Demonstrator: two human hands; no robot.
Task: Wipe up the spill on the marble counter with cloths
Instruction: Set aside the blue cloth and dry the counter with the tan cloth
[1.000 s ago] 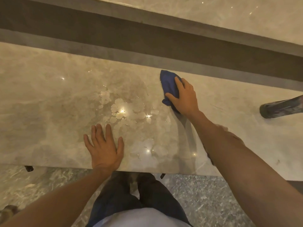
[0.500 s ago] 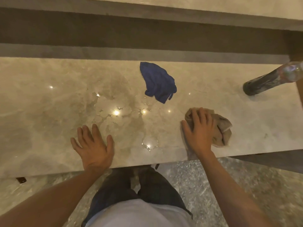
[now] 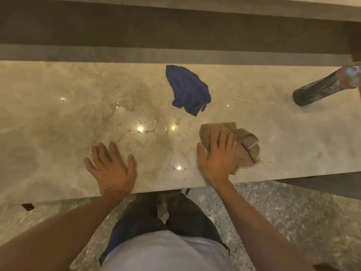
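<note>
Spill [image 3: 148, 132] sits mid-table, wet patches glinting, between our two hands. Right hand [image 3: 216, 155] lies flat on the tan cloth [image 3: 246, 145], fingers straight, pressing it to the table [image 3: 48, 114] just right of the spill. Blue cloth [image 3: 188, 89] lies loose behind the spill, untouched. Left hand [image 3: 112, 169] rests splayed flat on bare marble at the near edge. Dark bottle [image 3: 324, 87] stands far right.

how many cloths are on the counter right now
2. The blue cloth lies loose near the far edge of the counter. The tan cloth sits near the front edge, under the right hand. None seems hidden.
</note>
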